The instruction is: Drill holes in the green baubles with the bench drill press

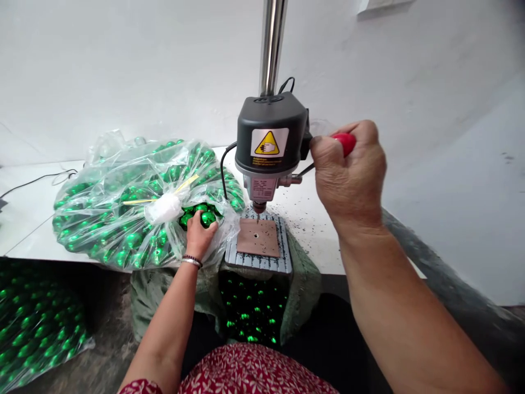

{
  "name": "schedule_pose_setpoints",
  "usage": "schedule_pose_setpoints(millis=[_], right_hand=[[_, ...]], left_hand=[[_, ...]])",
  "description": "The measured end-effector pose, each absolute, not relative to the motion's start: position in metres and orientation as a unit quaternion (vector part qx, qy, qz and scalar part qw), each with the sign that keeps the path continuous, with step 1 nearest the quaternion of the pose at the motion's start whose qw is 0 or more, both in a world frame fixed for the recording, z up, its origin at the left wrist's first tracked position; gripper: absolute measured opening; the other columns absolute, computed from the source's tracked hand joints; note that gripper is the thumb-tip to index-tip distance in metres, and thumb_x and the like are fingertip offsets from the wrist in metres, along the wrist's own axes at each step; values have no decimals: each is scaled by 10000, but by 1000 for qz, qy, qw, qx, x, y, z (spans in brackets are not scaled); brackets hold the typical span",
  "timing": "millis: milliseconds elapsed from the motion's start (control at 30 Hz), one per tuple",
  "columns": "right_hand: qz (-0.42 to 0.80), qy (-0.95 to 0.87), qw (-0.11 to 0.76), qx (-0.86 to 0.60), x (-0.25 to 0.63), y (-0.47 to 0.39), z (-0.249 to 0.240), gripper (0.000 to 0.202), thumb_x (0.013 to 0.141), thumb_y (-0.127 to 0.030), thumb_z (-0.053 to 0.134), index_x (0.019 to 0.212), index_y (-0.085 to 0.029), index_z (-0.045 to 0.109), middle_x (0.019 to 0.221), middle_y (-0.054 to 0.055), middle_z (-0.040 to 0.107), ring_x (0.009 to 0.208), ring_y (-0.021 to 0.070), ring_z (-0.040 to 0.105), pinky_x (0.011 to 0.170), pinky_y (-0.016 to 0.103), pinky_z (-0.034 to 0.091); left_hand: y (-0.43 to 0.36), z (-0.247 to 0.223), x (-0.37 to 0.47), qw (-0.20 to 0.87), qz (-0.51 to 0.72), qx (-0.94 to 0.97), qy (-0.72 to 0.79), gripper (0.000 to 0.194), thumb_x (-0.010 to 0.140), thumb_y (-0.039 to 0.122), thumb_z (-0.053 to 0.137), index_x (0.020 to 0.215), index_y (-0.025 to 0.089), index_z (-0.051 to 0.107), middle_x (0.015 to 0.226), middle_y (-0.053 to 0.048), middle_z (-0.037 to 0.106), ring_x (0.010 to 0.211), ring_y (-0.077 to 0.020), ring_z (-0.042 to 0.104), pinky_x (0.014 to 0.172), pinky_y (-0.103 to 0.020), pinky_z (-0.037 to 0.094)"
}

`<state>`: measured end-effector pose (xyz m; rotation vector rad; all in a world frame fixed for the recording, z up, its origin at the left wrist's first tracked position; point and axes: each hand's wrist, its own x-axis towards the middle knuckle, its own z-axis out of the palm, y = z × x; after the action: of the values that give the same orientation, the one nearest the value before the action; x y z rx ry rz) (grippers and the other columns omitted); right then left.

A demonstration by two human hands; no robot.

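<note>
My left hand (pixel 199 234) reaches into a torn opening in a clear plastic bag (pixel 110 180) packed with shiny green balls. Its thumb and fingers close around one green ball (pixel 208 219). Up at the right, my right hand (pixel 350 172) is wrapped around the red knob (pixel 346 143) of the lever on a small drill press (pixel 268 137). Below the drill's tip lies a brown square board (pixel 262 238) with a small hole in it. That board rests on the grooved metal base (pixel 283 265), with dark shavings scattered over both.
Under the base, a green woven sack (pixel 303 279) hangs with its mouth spread, holding many green balls (pixel 254 312). Another bag of green balls (pixel 36 323) sits on the floor at left. The drill's steel column (pixel 273 49) rises from behind its head, and shavings litter the white table (pixel 315 241).
</note>
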<state>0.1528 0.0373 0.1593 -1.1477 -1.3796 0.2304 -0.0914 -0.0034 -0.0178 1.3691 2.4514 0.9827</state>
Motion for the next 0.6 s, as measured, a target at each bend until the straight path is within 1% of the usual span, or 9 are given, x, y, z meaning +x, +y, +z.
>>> schedule_pose_setpoints(millis=[67,133,200,267,333,433,533,600], right_hand=[[100,-598,624,-492,152,38,160,202,809,-279,575,745,-177,413,647,-65,418,610,50,352,651,238,394],[99,-592,631,-492,152,38,160,208,796,-269,593,736,-180,415,632,-64,411,600,51,340,608,223,353],[94,-590,636,-489,153,39,159,211,798,-262,593,730,-182,410,628,-63,399,595,49,332,593,216,340],[89,-596,636,-482,153,39,159,206,810,-268,579,737,-183,406,634,-62,392,595,48,330,594,211,346],[87,-602,631,-481,154,40,158,198,824,-276,566,750,-186,405,645,-57,399,603,51,351,599,210,366],[83,-618,619,-478,155,42,154,189,866,-312,532,784,-198,405,671,-44,433,650,62,432,641,221,430],[70,-636,613,-463,158,45,150,205,899,-386,495,829,-209,417,721,-30,480,731,74,515,699,238,485],[59,-643,614,-455,159,47,148,244,901,-440,484,843,-211,427,749,-25,494,758,78,542,698,241,495]], left_hand=[[-16,-7,-85,95,407,458,784,559,735,317,661,1255,169,519,1224,-126,576,1183,-267,534,1036,-386,408],[-31,4,-76,149,441,499,731,560,738,337,658,1249,187,486,1250,-108,545,1182,-250,528,1037,-383,405],[-43,13,-63,218,433,559,672,632,743,374,664,1292,202,400,1240,-98,542,1156,-234,539,1018,-382,415],[-49,16,-50,271,407,598,636,688,741,395,677,1300,200,327,1182,-90,564,1082,-216,568,974,-376,438],[-47,13,-40,287,376,615,630,638,740,389,685,1242,189,348,1122,-81,582,1013,-206,583,930,-369,452],[-36,4,-29,267,352,630,639,511,755,356,676,1165,182,427,1100,-78,593,991,-210,583,904,-366,452],[-24,-4,-26,259,351,630,643,470,776,331,657,1181,181,471,1113,-77,614,998,-216,595,904,-371,456],[-17,-6,-26,261,347,631,643,450,779,317,656,1181,183,507,1112,-71,630,1009,-220,603,924,-377,455]])
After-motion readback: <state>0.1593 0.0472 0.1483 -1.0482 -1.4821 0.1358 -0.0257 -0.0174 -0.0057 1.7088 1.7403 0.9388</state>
